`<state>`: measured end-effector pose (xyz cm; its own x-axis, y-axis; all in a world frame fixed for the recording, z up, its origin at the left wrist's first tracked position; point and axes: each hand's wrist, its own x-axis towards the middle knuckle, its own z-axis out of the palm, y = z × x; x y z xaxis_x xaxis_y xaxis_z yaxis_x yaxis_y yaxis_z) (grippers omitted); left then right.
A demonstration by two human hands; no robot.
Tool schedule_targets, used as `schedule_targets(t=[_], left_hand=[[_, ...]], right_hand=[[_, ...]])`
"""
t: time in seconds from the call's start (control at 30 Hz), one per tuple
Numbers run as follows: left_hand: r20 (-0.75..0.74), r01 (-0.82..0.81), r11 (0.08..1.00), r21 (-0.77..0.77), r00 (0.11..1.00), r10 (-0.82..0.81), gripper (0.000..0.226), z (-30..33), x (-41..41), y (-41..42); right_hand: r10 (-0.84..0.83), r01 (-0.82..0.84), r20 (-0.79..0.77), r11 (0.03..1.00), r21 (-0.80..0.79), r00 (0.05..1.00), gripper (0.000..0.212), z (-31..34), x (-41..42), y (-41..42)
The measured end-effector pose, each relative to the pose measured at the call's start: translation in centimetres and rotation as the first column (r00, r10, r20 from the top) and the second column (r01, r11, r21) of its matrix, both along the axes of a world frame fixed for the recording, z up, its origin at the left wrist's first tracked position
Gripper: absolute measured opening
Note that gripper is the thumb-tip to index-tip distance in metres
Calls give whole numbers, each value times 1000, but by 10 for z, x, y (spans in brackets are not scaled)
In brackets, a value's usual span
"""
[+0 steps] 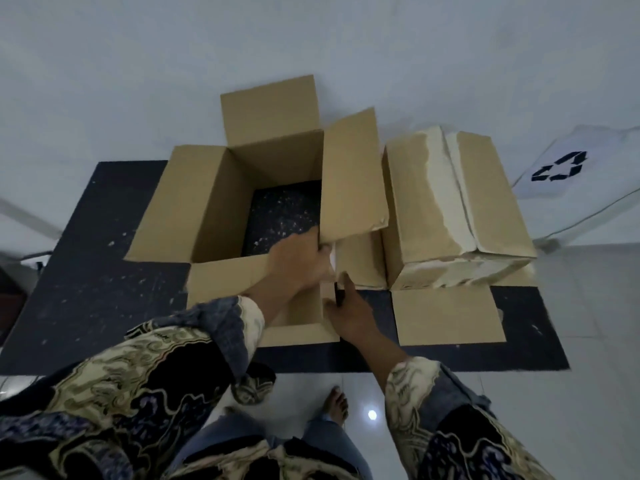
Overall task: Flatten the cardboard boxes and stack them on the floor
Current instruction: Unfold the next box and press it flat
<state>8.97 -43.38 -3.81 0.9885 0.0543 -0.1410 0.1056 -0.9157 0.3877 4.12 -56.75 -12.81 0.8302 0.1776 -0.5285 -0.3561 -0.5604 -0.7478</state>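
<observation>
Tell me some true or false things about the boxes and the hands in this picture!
1. The open cardboard box has its top flaps spread out. True.
2. The left hand holds a corner of the open box. True.
3. The second cardboard box beside it is open too. False: its flaps are folded shut, with torn pale strips across them.
4. The right hand is empty. False: it grips a small dark tool, too unclear to name.
5. The boxes sit on a dark mat. True.
6. The white bag shows a red star. False: it shows a black recycling symbol.
</observation>
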Motion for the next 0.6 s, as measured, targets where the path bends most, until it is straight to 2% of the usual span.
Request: schedule_targets(t=[0.13,0.2,0.3,0.37,0.4,0.53,0.6], left_hand=[[-88,-40,967,-253,996,18,30,32,-5,38],[-94,-89,916,-391,994,56,35,49,-10,56],[-58,-162,781,-602,985,160,39,73,-21,80],[-45,-174,707,-685,979,198,38,86,-30,98],[-20,-153,680,-717,980,199,39,93,-35,107],[85,-43,515,-856,971,222,51,118,-58,135],[88,-18,422,-906,969,231,44,129,-66,144]], right_hand=[[-121,88,123,966,244,985,80,16,3,17],[-187,118,248,956,267,951,74,27,3,27],[-203,183,496,979,89,844,61,47,-1,39],[-127,238,640,967,-90,758,56,68,-9,46],[-96,264,710,956,-130,697,55,80,-13,48],[-49,374,905,919,-125,423,52,137,-33,58],[17,397,923,899,-182,384,49,165,-45,62]])
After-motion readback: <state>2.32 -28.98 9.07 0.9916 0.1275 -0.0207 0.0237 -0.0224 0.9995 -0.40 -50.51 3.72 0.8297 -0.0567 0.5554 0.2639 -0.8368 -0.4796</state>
